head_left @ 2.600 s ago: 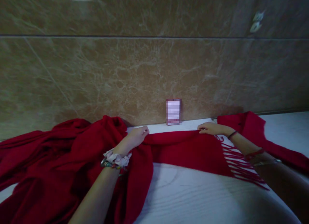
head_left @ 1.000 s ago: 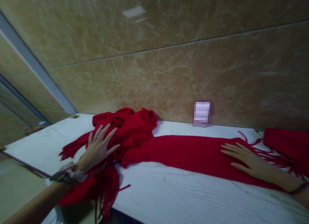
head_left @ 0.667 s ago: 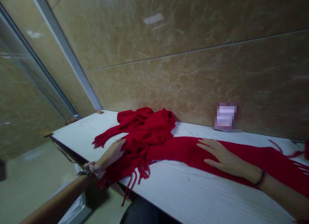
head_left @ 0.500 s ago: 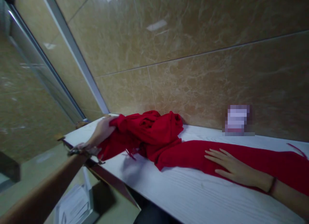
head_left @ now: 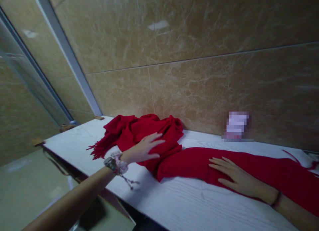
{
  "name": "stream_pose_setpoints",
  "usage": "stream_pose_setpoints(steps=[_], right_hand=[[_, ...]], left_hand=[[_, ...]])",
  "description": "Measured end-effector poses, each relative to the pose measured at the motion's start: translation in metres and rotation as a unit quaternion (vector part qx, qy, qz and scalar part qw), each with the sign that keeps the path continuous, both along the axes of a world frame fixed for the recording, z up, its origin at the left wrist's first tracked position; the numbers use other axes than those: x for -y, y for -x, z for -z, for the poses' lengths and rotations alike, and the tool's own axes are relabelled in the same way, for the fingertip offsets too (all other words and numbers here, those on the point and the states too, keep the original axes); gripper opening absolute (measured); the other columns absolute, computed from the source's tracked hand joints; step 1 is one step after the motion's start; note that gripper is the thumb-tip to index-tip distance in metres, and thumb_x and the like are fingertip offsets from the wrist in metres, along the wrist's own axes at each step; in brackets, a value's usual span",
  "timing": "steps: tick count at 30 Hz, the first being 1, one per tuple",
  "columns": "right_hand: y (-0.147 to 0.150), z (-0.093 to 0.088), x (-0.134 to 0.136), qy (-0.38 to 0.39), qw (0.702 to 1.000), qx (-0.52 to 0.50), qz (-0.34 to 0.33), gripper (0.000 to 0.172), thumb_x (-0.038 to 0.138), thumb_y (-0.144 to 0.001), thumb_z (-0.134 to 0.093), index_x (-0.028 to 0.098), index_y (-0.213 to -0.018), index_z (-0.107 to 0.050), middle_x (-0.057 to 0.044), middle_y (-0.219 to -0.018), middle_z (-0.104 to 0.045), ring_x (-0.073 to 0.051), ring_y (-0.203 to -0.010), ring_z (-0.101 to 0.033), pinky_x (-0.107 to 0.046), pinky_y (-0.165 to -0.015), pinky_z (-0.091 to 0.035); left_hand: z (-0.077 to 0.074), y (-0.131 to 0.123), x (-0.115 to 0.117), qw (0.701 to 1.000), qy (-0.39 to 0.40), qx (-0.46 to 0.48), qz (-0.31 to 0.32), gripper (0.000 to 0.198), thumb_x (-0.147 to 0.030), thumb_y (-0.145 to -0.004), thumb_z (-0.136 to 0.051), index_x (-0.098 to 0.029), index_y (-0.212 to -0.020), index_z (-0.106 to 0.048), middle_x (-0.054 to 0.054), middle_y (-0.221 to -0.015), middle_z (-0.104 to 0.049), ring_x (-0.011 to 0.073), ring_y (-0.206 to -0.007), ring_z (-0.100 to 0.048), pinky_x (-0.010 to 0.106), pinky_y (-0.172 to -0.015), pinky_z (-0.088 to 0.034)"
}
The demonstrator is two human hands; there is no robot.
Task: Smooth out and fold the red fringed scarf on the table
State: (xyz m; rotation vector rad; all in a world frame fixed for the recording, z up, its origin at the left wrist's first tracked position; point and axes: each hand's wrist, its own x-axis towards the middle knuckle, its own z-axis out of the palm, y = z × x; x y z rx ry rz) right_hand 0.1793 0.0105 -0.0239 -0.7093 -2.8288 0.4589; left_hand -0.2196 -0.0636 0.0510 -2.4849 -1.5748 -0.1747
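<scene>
A red scarf [head_left: 191, 161] with fringed ends stretches across the white tabletop [head_left: 189, 197]. Its left part is heaped in loose folds against the wall, with a fringe hanging out at the left; the right part lies flat in a long strip. Above the near side of the heap, my left hand [head_left: 144, 148] has its fingers spread and grips nothing; whether it touches the cloth I cannot tell. My right hand [head_left: 236, 178] rests palm down on the flat strip, fingers stretched out.
Brown marbled wall tiles [head_left: 199, 85] rise directly behind the table. A small blurred-out item [head_left: 236, 124] stands by the wall at the right. The table's near edge slants down to the right, with floor [head_left: 22, 184] visible at the left.
My left hand has let go of the scarf's left end and moved right over the heap. That end now lies on the table. The right hand stays on the strip.
</scene>
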Motion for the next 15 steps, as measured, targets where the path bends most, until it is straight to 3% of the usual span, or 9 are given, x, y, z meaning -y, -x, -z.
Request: stream_pose_setpoints(steps=[2, 5, 9, 12, 15], right_hand=[[0.0, -0.001, -0.001, 0.004, 1.0, 0.0, -0.001, 0.05, 0.047, -0.082, -0.039, 0.031, -0.129, -0.034, -0.002, -0.136, -0.034, -0.022, -0.127, -0.023, -0.049, -0.104, -0.011], [-0.001, -0.002, 0.0, 0.009, 1.0, 0.003, -0.005, 0.049, 0.047, -0.083, -0.038, 0.031, -0.129, -0.034, -0.002, -0.136, -0.033, -0.022, -0.127, -0.022, -0.049, -0.104, -0.01], [-0.006, -0.005, 0.005, 0.014, 1.0, 0.023, -0.011, 0.048, 0.047, -0.084, -0.036, 0.034, -0.13, -0.031, 0.0, -0.138, -0.029, -0.022, -0.127, -0.021, -0.049, -0.104, -0.011], [-0.01, -0.006, 0.012, 0.015, 0.999, 0.028, -0.02, 0.047, 0.046, -0.085, -0.035, 0.036, -0.13, -0.029, 0.001, -0.139, -0.027, -0.022, -0.128, -0.02, -0.05, -0.103, -0.012], [-0.014, -0.007, 0.018, 0.015, 0.999, 0.022, -0.028, 0.047, 0.045, -0.085, -0.036, 0.036, -0.131, -0.027, 0.001, -0.14, -0.026, -0.023, -0.128, -0.018, -0.052, -0.103, -0.011]], left_hand=[[0.013, -0.018, 0.005, 0.992, 0.107, -0.027, 0.067, 0.06, -0.023, -0.072, -0.056, -0.027, -0.127, -0.035, 0.005, -0.134, -0.035, 0.023, -0.121, -0.032, 0.039, -0.1, -0.027], [0.018, -0.019, 0.005, 0.986, 0.159, -0.017, 0.038, 0.055, -0.012, -0.074, -0.049, -0.022, -0.127, -0.037, 0.007, -0.121, -0.05, 0.0176, -0.107, -0.048, 0.029, -0.091, -0.037], [-0.003, 0.007, 0.002, 0.993, 0.106, -0.02, -0.041, 0.035, -0.013, -0.079, -0.043, -0.019, -0.112, -0.053, 0.006, -0.098, -0.061, 0.015, -0.088, -0.056, 0.025, -0.08, -0.042], [-0.024, 0.032, 0.009, 0.996, 0.049, -0.037, -0.069, 0.029, -0.018, -0.084, -0.037, -0.02, -0.103, -0.059, 0.004, -0.097, -0.062, 0.0142, -0.088, -0.056, 0.025, -0.081, -0.042], [-0.033, 0.047, 0.019, 0.99, 0.047, -0.099, -0.093, 0.025, -0.022, -0.084, -0.04, -0.022, -0.087, -0.064, 0.003, -0.088, -0.064, 0.0143, -0.082, -0.058, 0.024, -0.078, -0.043]])
